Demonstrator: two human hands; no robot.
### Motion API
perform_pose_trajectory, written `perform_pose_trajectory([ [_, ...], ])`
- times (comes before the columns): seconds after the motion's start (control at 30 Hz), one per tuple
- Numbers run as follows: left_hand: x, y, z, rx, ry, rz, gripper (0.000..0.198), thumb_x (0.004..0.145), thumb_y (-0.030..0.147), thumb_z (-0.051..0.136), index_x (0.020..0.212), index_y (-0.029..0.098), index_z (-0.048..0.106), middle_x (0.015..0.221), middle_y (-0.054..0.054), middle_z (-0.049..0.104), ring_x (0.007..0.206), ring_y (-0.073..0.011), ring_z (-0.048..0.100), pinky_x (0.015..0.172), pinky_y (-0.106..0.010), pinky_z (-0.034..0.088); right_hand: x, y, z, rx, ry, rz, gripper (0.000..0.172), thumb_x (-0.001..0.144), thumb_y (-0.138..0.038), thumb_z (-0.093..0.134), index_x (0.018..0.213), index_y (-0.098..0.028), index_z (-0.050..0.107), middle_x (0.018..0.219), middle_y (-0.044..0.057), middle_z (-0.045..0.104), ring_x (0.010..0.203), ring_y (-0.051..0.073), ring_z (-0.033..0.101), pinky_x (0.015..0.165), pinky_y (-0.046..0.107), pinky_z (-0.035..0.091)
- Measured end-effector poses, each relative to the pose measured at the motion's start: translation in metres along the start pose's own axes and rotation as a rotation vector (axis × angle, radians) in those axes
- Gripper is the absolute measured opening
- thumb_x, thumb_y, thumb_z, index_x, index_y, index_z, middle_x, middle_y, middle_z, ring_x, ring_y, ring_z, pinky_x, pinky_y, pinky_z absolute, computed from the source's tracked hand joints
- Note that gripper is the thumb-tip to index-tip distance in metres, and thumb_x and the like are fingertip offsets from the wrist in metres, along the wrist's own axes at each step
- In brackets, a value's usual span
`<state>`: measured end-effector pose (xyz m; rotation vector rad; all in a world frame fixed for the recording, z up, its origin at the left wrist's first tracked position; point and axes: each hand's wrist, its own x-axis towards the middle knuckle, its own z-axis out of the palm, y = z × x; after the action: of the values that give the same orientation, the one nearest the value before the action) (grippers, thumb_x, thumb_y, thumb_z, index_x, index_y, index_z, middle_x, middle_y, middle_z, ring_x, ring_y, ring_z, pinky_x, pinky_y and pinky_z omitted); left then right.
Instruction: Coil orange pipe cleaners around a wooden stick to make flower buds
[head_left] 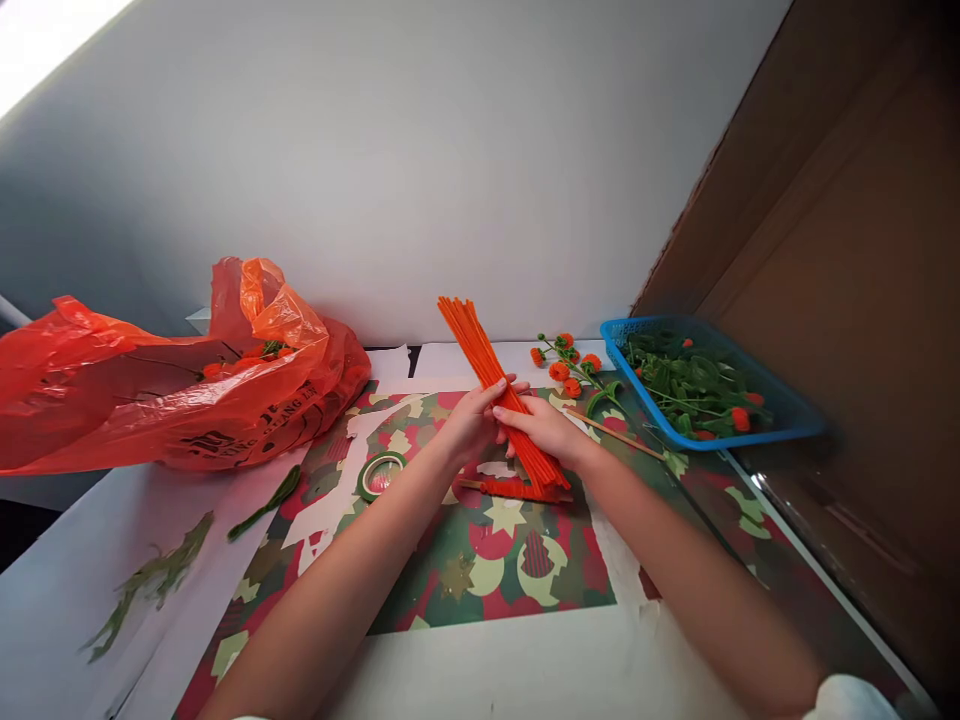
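A bundle of orange pipe cleaners (472, 335) slants up from the patterned paper (495, 565) toward the wall. Both hands hold it near its lower half. My left hand (474, 420) wraps round it from the left, fingers curled over the bundle. My right hand (546, 428) grips it from the right, fingers closed against the stems. Beneath the hands lies a thin wooden stick wound with orange pipe cleaner (517, 489). A roll of green tape (380, 474) rests just left of my left wrist.
A crumpled orange plastic bag (172, 380) lies at the left. A blue basket (787, 415) of green leaves stands at the right, beside a sprig of orange pompom flowers (566, 365). Green leaf pieces (264, 505) lie on white paper. A brown panel rises at right.
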<state>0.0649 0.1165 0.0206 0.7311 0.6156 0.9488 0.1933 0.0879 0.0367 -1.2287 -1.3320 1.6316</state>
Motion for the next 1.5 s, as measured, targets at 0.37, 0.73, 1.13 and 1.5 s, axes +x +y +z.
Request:
perform_pose_trajectory([
  [0.37,0.002,-0.002,-0.008,0.023,-0.070,-0.025,0.031,0.081,0.030,0.057,0.108,0.014,0.063,0.067,-0.003,0.068,0.031,-0.0075,0.042,0.034,-0.023,0.042,0.007,0.008,-0.010,0.344,-0.081,0.105,0.023,0.095,-0.022,0.041,0.086,-0.010,0.058,0.064,0.006,0.068,0.046,0.014,0.063,0.047,0.024,0.052],
  [0.73,0.006,-0.003,-0.013,-0.031,-0.069,-0.051,0.038,0.070,0.020,0.049,0.101,0.010,0.068,0.071,-0.008,0.069,0.035,-0.0088,0.043,0.033,-0.022,0.035,0.006,0.005,-0.012,0.401,-0.117,0.242,0.044,0.096,-0.041,0.032,0.102,-0.009,0.061,0.077,0.012,0.072,0.057,0.018,0.067,0.056,0.030,0.054],
  [1.13,0.006,-0.006,-0.013,-0.010,0.157,0.133,0.018,0.065,0.018,0.077,0.080,0.011,0.069,0.078,-0.006,0.073,0.069,-0.0163,0.066,0.076,-0.029,0.051,0.013,0.016,-0.017,0.029,0.147,-0.121,0.014,0.080,-0.019,0.059,0.092,-0.014,0.063,0.090,0.005,0.070,0.083,0.018,0.066,0.076,0.030,0.052],
  [1.5,0.008,-0.005,-0.013,-0.069,0.164,0.128,0.020,0.069,0.011,0.067,0.089,0.013,0.068,0.082,-0.006,0.073,0.077,-0.0182,0.068,0.085,-0.033,0.051,0.013,0.016,-0.023,0.240,0.049,-0.053,0.016,0.084,-0.022,0.055,0.096,-0.016,0.064,0.091,0.005,0.071,0.086,0.017,0.067,0.083,0.031,0.051],
])
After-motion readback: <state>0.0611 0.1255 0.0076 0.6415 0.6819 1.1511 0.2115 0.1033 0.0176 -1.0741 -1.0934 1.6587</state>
